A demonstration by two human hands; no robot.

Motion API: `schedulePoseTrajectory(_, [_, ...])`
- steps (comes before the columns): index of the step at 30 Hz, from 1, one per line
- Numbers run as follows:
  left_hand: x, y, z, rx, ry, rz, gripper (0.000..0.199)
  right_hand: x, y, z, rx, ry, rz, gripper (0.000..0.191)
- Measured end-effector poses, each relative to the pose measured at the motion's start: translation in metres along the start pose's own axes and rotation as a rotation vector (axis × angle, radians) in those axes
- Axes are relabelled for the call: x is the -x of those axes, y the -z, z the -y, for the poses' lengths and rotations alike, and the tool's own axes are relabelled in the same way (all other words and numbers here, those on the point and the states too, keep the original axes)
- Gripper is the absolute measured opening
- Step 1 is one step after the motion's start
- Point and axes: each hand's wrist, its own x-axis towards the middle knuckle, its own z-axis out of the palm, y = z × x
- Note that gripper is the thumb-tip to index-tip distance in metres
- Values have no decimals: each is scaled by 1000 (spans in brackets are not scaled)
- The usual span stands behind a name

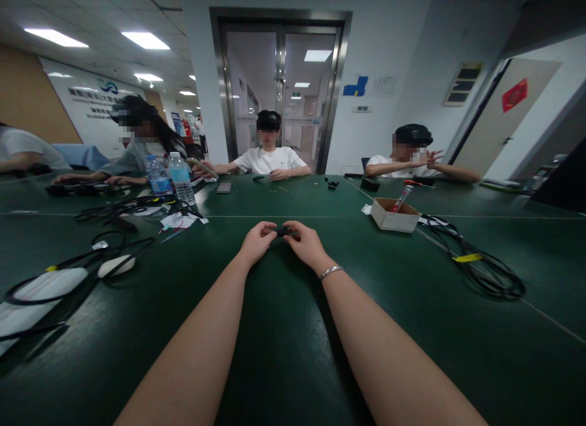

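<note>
Both my hands meet over the middle of the dark green table point(284, 292), around one small black object point(281, 231). My left hand point(257, 243) pinches its left end between thumb and fingers. On the other end, the fingers of my right hand point(306, 243) are closed too, with a silver bracelet on that wrist. Most of the object is hidden by my fingertips, and its exact shape is too small to tell.
To the right stand an open box point(394, 221) and a coiled black cable point(492, 270). Leftward are water bottles point(182, 180), tangled cables point(132, 203), papers and a white mouse point(116, 266). Several people sit across the table; small black pieces point(332, 185) lie near them.
</note>
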Motion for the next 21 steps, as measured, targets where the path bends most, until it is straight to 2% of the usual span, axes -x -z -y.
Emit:
schedulePoseTrajectory(3, [0,-1,-1,35,44,25,25,0,0,1,4,-10,6,31])
schedulePoseTrajectory(21, [0,-1,-1,-1,47,-10,27,0,-1,0,15,-6,22,32])
